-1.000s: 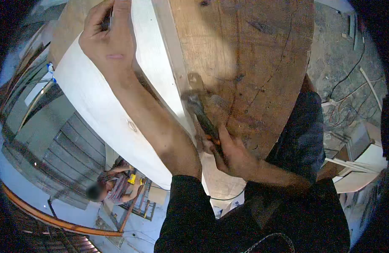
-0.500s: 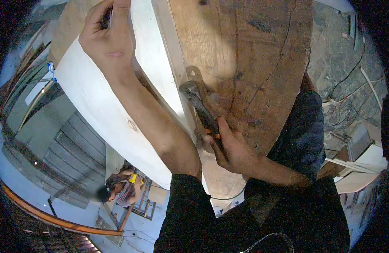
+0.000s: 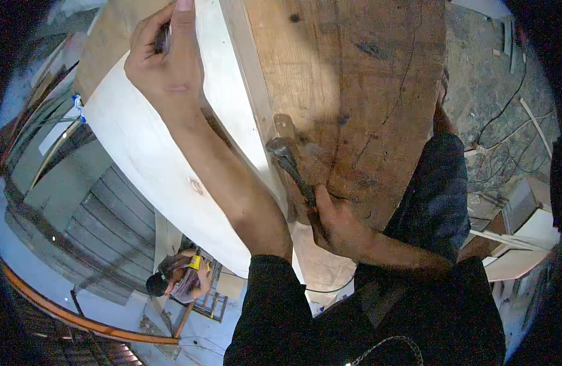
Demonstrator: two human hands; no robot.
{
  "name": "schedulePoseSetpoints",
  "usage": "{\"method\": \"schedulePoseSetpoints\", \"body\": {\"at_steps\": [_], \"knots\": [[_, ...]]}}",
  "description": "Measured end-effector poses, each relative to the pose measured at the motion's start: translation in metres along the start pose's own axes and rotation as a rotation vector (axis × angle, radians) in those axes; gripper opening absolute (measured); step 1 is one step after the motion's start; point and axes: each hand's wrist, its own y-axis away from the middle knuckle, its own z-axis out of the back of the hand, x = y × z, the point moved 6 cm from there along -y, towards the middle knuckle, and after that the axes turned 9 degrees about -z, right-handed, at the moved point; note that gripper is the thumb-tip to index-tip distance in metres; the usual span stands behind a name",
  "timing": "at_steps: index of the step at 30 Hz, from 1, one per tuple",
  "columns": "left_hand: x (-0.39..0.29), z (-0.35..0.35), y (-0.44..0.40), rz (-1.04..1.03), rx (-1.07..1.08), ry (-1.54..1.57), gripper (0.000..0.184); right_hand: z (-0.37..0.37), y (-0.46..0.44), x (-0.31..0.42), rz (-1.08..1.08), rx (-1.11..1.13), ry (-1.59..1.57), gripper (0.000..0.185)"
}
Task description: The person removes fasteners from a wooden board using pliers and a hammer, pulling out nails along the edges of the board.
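A hammer (image 3: pixel 297 175) with a dark head is in my right hand (image 3: pixel 339 222), its fingers wrapped round the handle. The hammer head is over a narrow wooden strip (image 3: pixel 256 85) that runs between a white board (image 3: pixel 146 146) and a brown wooden panel (image 3: pixel 366 104). Just above the head, a small rounded piece (image 3: pixel 284 124) shows on the strip's edge. My left hand (image 3: pixel 166 64) lies at the top of the white board with fingers bent and pressed together; whatever they hold is too small or hidden to name. My left forearm crosses the white board.
Another person (image 3: pixel 182 277) is at the lower left, near a yellow tool (image 3: pixel 196 262) and a metal frame (image 3: pixel 217 303). At the right, the rough floor (image 3: pixel 482 91) has cables and wood strips on it. Pale boards (image 3: pixel 525 244) stand at the lower right.
The hammer head rose toward the small rounded piece, then came slightly down. My left hand and the white board have shifted a little to the right in view. The other person has moved slightly.
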Motion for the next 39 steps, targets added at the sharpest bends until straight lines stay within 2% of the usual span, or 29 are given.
{"method": "schedulePoseSetpoints", "body": {"at_steps": [2,6,8,9,11,12,14,17,19,21,22,24,25,30,34,37,39], "knots": [[-0.008,-0.003,0.002,-0.003,-0.011,0.016,0.021,-0.002,0.001,-0.006,-0.082,0.051,-0.091,0.041],[-0.006,-0.005,0.002,-0.018,0.023,0.046,0.022,-0.011,-0.005,-0.013,-0.205,0.183,-0.038,0.040],[-0.007,-0.005,0.003,-0.030,0.025,0.057,0.022,0.006,-0.009,0.001,0.057,-0.091,-0.057,0.039],[-0.008,-0.005,0.003,-0.044,0.027,0.069,0.022,0.007,-0.012,0.002,0.056,-0.094,-0.057,0.039],[-0.009,-0.005,0.001,-0.044,0.028,0.020,0.022,0.007,-0.019,-0.004,-0.113,0.015,0.035,0.035],[-0.010,-0.004,0.001,-0.042,0.029,-0.029,0.022,0.012,-0.021,-0.001,-0.115,0.013,0.036,0.035],[-0.012,-0.004,0.001,-0.052,0.019,-0.012,0.022,0.013,-0.024,-0.008,-0.367,0.168,-0.116,0.036],[-0.012,-0.003,0.002,-0.028,-0.009,0.039,0.022,0.025,-0.011,-0.008,-0.392,0.033,-0.241,0.033],[-0.008,0.000,0.004,0.011,-0.024,0.070,0.022,0.016,-0.002,-0.013,-0.322,0.040,-0.214,0.030],[-0.006,-0.001,0.002,-0.057,-0.005,0.047,0.021,0.003,0.005,-0.012,-0.194,0.027,-0.267,0.031],[-0.008,-0.002,0.002,-0.056,0.000,0.047,0.021,-0.003,0.005,-0.014,-0.196,0.026,-0.271,0.031],[-0.011,-0.001,0.001,-0.047,-0.010,0.017,0.021,-0.003,0.003,-0.008,-0.081,-0.120,-0.234,0.042],[-0.011,-0.002,0.001,-0.046,-0.010,0.016,0.021,0.000,0.001,-0.006,-0.081,-0.119,-0.234,0.042],[-0.016,-0.005,0.002,-0.038,-0.019,0.021,0.022,-0.010,-0.005,-0.008,-0.309,0.180,-0.534,0.060],[-0.011,-0.003,0.001,-0.021,-0.008,-0.044,0.021,-0.009,-0.010,-0.003,-0.264,0.139,-0.508,0.060],[-0.011,-0.005,0.002,-0.054,-0.010,0.036,0.021,0.002,-0.026,0.002,-0.289,0.114,-0.477,0.059],[-0.011,-0.006,0.003,-0.034,-0.034,0.078,0.020,0.006,-0.033,0.003,-0.389,0.170,-0.558,0.057]]}}
